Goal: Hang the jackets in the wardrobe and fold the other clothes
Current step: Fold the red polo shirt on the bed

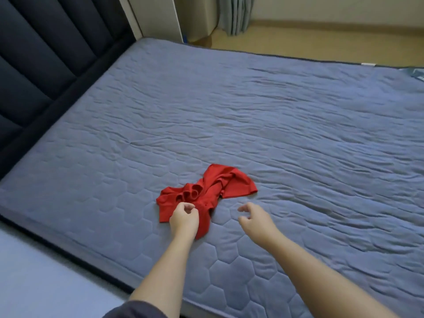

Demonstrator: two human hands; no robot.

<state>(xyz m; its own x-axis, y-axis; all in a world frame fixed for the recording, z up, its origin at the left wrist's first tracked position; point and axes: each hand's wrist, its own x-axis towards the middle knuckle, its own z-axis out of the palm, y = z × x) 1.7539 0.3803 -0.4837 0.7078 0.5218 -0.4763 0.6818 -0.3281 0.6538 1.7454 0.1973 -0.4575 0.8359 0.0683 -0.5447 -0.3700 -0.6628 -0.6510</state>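
Curls the left grip over the near edge of a red garment, fingers bent in toward the thumb; cannot tell whether cloth is actually pinched between them. Holds the right grip empty, fingers loosely bent and apart, hovering just to the right of the garment above a blue quilted bed. Lies crumpled on the bed near its front edge, this garment, well apart from the dark padded headboard on the left. Looks like a light buttoned top rather than a jacket, so probably meant for folding, not hanging. Could come up twisted if lifted from one bunched handful, because the layers overlap and one part is rolled in on itself near the middle. Could lock creases into the fold if not first spread flat. Could also catch two layers at once and leave a sleeve trapped inside. Runs longest on a diagonal, from near left under the left grip to far right. Ends at the far right in a broad, flatter flap pointing away across the bed; narrows to a tail pointing back toward the person. Cannot tell whether the rolled opening is a collar or a sleeve.
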